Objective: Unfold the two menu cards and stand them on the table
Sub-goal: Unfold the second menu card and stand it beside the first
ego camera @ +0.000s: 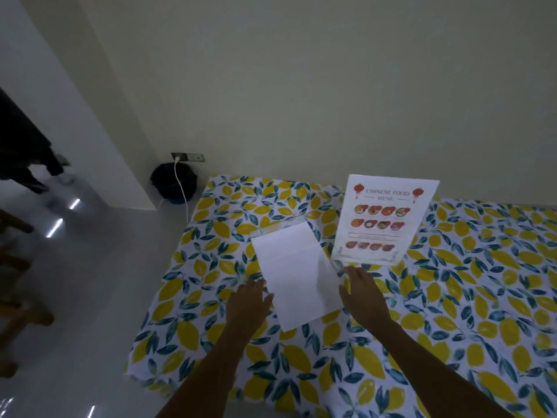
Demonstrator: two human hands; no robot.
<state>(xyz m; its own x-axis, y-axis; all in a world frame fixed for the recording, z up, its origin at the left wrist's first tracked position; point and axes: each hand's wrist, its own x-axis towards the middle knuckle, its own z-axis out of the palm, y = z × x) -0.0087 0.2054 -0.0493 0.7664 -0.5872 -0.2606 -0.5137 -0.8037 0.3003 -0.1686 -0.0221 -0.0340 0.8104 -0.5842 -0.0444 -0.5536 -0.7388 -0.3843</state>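
One menu card [384, 220] stands upright at the back of the table, its printed "Chinese Food Menu" face toward me. The second menu card [297, 274] lies on the lemon-patterned tablecloth [452, 297] in front of it, blank white side up, with a fold crease across its upper part. My left hand [248, 303] rests flat at the card's left edge, fingers spread. My right hand [360, 294] rests flat at its right edge, fingers apart. Neither hand grips the card.
The table's left edge runs diagonally past my left arm, with glossy floor beyond. A black bin [174, 182] and a white charger cable [182, 188] sit by the wall socket. Wooden furniture [15, 297] stands at far left. The wall is close behind the table.
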